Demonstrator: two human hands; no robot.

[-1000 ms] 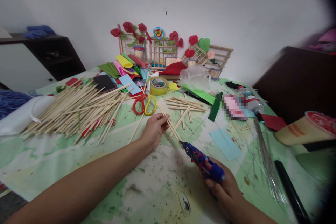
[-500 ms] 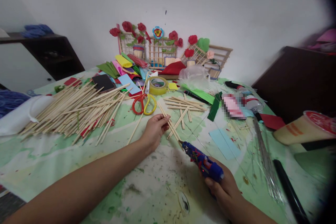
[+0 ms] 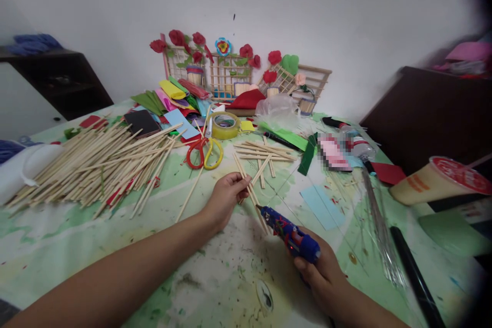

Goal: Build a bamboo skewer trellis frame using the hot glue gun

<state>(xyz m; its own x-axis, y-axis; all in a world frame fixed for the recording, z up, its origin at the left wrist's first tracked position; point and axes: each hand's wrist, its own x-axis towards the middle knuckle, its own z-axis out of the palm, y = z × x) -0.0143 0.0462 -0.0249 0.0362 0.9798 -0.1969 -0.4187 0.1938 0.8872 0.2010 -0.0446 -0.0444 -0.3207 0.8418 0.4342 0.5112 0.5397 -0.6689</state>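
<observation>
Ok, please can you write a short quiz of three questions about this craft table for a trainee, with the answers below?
1. True or false: the right hand holds a blue glue gun.
2. What does the left hand pinch? A) scissors B) thin wooden sticks C) tape roll
3. Fill in: the red and yellow scissors lie between the big stick pile and the small ____ of loose sticks.

Key: 1 true. 2 B, the thin wooden sticks, with the gun's nozzle close beside them. 3 group.
</observation>
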